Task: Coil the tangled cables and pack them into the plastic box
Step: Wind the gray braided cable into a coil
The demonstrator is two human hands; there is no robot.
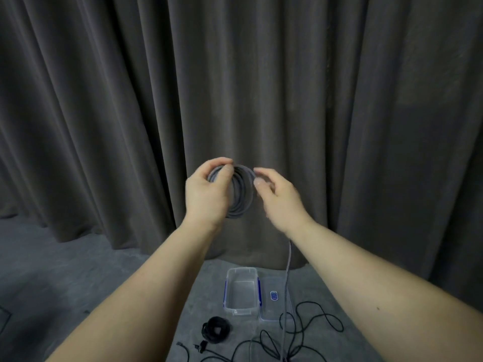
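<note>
While the left hand [206, 189] pinches the top of the grey braided cable coil [241, 194], thumb & fingers curled round the stacked loops, the right hand [277, 194] hovers just beside the coil's far edge, fingers loosely bent. It's blurred, so can't tell if it actually holds the strand. Coil's up at chest height in front of the dark curtain [366, 100]. The loose tail [288, 278] drops straight down to the floor [78, 270], so it reads as light & floppy w/ enough spring to pop loops open if the pinch slackens. Best hold is probably across all turns at one spot, as the left does now. Below sits the clear plastic box [241, 291], open, its lid [274, 299] alongside. A finished black cable coil [215, 330] lies near it, and a black tangled cable [308, 327] sprawls to the right.
</note>
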